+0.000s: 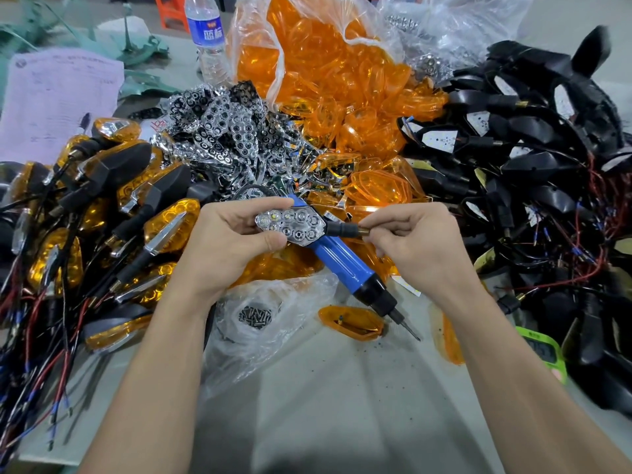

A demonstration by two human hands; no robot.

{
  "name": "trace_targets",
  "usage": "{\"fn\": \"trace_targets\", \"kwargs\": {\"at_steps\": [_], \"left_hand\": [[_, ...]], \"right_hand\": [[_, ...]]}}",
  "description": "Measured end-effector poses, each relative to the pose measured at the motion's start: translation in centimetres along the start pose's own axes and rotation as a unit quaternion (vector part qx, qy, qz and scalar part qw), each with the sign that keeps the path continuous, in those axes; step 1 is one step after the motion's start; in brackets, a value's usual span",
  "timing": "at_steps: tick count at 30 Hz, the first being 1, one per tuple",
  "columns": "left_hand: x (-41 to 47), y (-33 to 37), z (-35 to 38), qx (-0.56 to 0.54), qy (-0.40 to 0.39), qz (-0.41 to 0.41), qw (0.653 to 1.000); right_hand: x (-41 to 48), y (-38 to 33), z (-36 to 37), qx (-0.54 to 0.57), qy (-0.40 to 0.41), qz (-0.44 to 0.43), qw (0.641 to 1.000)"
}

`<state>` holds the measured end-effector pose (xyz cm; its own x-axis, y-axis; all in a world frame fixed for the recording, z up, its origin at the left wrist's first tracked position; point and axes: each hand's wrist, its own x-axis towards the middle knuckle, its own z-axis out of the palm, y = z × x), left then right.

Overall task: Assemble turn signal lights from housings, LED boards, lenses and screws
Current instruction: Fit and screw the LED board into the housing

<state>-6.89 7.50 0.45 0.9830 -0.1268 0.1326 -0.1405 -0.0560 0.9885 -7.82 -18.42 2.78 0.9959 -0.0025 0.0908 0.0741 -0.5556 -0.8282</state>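
Now we hold the housing above the desk, left hand curled round its body, right hand pinching the stem. It looks light, stiff plastic; the seated reflector probably scuffs easily, so we grip edges and stem.

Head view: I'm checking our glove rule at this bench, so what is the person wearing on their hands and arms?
Nothing is worn. The left hand and right hand are bare, with no gloves, rings or wristbands showing. The left forearm and right forearm are bare too, with no sleeve or watch down to the frame's lower edge.
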Motion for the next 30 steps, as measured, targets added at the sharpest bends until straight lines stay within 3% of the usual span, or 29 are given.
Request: {"fn": "trace_targets", "kwargs": {"at_steps": [4,10,15,18,27,30], "left_hand": [[0.3,0.4,0.1,0.035,0.006,-0.002,0.999],[0.7,2.2,0.5,0.076,-0.022,0.019,0.997],[0.9,2.5,2.0,-0.021,0.104,-0.038,0.994],[0.7,2.9,3.2,-0.102,0.072,-0.098,0.987],[1.8,3.5,4.8,-0.057,0.114,-0.028,0.992],[2.3,3.4,4.2,-0.038,0.082,-0.033,0.995]], "right_hand": [[0.4,-1.7,0.7,-0.049,-0.031,0.001,0.998],[1.0,-4.8,4.0,0.017,-0.108,-0.056,0.992],[1.6,-4.5,4.7,0.104,-0.06,-0.03,0.992],[1.5,-4.3,5.1,0.15,-0.058,0.001,0.987],[1.5,-4.4,4.7,0.252,-0.028,0.058,0.966],[1.4,-4.3,3.9,0.309,-0.078,0.086,0.944]]}}
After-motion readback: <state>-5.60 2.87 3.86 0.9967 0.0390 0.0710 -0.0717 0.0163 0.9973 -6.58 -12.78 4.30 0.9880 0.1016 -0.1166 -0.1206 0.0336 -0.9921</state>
